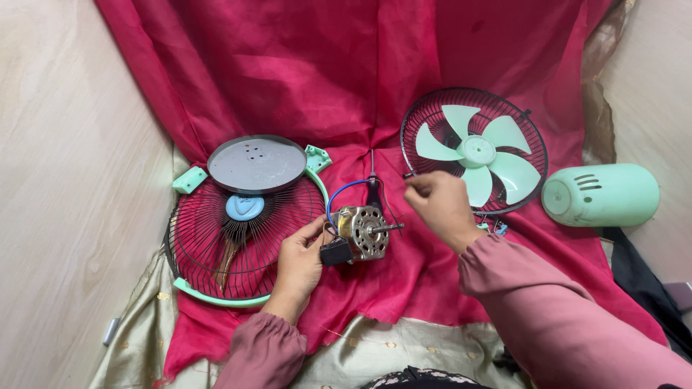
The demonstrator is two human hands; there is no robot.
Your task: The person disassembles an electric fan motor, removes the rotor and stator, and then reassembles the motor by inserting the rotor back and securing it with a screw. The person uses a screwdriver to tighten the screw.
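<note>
The left hand (pixel 301 261) clasps the fan motor (pixel 362 232) on the red cloth (pixel 346 79), the right hand (pixel 441 205) pinching something small above it, between the front grille (pixel 216 252) and bladed rear grille (pixel 476 150).

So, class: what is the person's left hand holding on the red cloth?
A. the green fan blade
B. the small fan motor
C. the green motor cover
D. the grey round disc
B: the left hand grips the fan motor, with its shaft pointing towards the right hand.
</note>
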